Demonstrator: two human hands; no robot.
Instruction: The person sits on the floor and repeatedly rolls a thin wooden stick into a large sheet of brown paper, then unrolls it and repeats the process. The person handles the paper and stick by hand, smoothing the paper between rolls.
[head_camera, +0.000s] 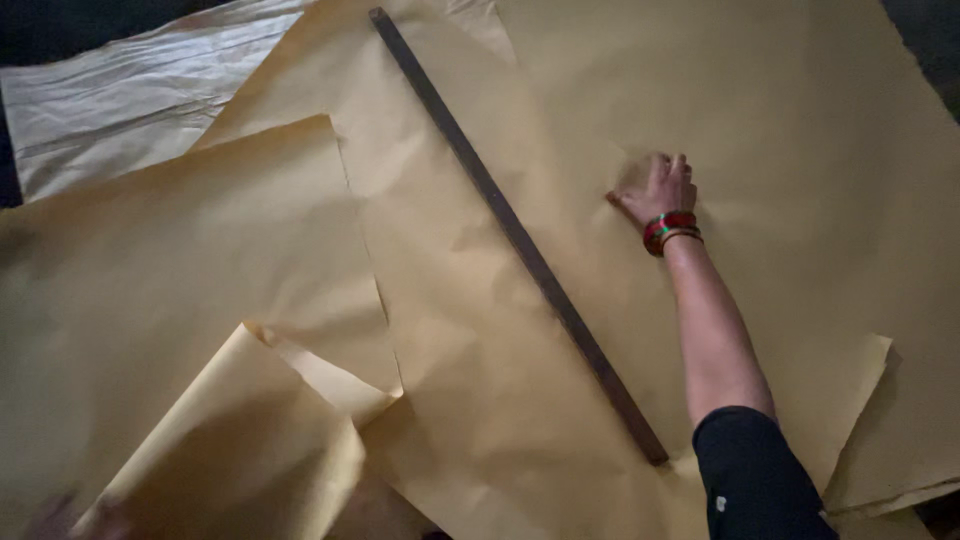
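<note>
One long dark ruler (520, 240) lay slantwise across the big tan sheet (780, 120). The right hand (660, 187) pressed flat on that sheet, just right of the ruler, holding nothing. I counted three more tan sheets and one white. The left hand (60, 515) was blurred; I couldn't tell its state.
</note>
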